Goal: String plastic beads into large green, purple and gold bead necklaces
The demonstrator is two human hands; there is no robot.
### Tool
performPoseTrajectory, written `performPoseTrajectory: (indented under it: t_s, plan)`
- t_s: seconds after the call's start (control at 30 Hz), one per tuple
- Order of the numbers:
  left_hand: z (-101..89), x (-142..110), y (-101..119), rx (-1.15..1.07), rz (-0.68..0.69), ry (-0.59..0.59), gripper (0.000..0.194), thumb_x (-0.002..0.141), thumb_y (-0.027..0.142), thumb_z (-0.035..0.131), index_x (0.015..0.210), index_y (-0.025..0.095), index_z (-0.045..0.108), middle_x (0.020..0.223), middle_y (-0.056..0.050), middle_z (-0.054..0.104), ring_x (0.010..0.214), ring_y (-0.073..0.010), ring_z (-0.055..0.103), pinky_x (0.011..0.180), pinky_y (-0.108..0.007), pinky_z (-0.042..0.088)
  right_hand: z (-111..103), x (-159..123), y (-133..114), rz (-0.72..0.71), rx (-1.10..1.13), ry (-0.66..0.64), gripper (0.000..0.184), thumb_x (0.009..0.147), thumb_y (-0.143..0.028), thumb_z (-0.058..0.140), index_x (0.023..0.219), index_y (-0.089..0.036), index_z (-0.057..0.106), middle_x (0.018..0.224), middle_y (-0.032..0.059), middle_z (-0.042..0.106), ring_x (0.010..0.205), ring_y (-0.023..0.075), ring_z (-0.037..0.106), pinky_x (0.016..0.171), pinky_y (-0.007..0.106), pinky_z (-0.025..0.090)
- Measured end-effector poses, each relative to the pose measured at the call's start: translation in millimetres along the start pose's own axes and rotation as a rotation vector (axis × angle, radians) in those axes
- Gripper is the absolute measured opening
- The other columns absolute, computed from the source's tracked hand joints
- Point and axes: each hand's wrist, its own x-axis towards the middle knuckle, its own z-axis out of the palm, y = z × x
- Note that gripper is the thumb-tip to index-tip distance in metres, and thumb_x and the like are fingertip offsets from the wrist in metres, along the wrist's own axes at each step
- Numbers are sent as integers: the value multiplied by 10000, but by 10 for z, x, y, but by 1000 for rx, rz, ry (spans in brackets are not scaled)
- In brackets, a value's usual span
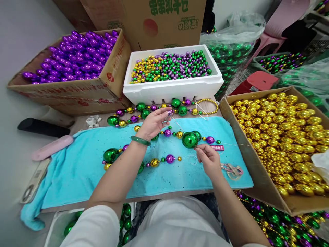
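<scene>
My left hand (156,123), a green bangle on its wrist, is raised over the towel. Its fingers pinch a white string (177,122) beside a small purple bead. That string runs down to a large shiny green bead (189,140). My right hand (209,158) is closed at the bead's lower right edge, thumb and forefinger pinched there. Whether they also grip string is hidden. Behind it lies a beaded strand with a purple bead (210,140) and another large green bead. A nearer strand, with a gold bead (154,162), passes beneath my left forearm.
A blue towel (84,178) covers the table. Around it stand a carton of purple beads (74,61), a white foam box (172,84) of mixed beads and a carton of gold beads (280,127). A finished-looking strand with gold loop (218,107) lies behind. Scissors (232,170) lie right.
</scene>
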Motion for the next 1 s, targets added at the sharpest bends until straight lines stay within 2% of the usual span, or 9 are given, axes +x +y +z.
performPoseTrajectory:
  t_s: [0.23,0.3,0.37,0.5,0.57,0.63,0.73,0.87,1.0]
  plan:
    - [67,-109,-27,216,246,-46,473,657,132,780,1113,221,690,871,-5,679,766,-102,603,672,-218,474,12,8,24,14,-15,-17,308,813,-466,620,744,-168,588,491,-48,420,440,78,368,417,216,301]
    - [89,-154,3,308,252,-127,586,651,124,779,1210,233,641,906,-18,688,804,-125,610,732,-251,485,21,17,33,7,-9,-20,299,815,-460,622,748,-172,580,494,-45,434,445,82,385,421,215,311]
    - [24,-167,67,439,244,-136,529,680,165,767,1193,225,652,949,-45,692,832,-153,614,779,-293,488,23,23,35,-9,3,0,285,825,-448,621,754,-177,569,504,-41,454,453,84,400,425,213,311]
    - [-456,-97,221,963,346,253,80,716,237,744,781,193,728,909,-85,677,990,-255,595,897,-357,454,-11,22,20,-32,20,23,269,842,-428,620,752,-183,556,524,-34,482,461,84,410,421,214,297]
    - [-776,-54,248,1210,247,411,115,648,231,790,650,189,683,847,-100,671,1053,-320,579,940,-396,427,-31,19,18,-25,22,13,263,844,-421,623,756,-181,564,521,-33,485,461,86,413,419,216,294]
    - [-1043,-27,226,1305,81,455,187,570,222,833,590,196,649,774,-97,665,1064,-353,578,950,-419,410,-38,18,24,-18,23,2,254,844,-414,626,769,-177,577,516,-35,484,457,86,412,418,217,292]
    - [-1257,-22,159,1280,-52,423,254,468,185,867,553,203,628,674,-66,642,989,-344,604,940,-428,413,-22,18,33,-17,27,-13,240,847,-399,625,781,-172,591,517,-37,480,459,83,409,420,214,293]
    - [-1200,-78,130,1145,-19,392,223,554,211,824,720,192,677,752,-46,660,868,-247,628,862,-383,473,25,5,12,-29,19,-44,235,845,-394,618,774,-171,592,510,-37,476,454,83,401,420,212,297]
    - [-865,-212,126,348,22,284,302,665,263,787,905,192,619,825,-20,655,767,-150,655,684,-264,520,93,-30,-8,-22,-1,-84,257,837,-410,610,751,-168,594,502,-35,458,454,87,407,428,215,324]
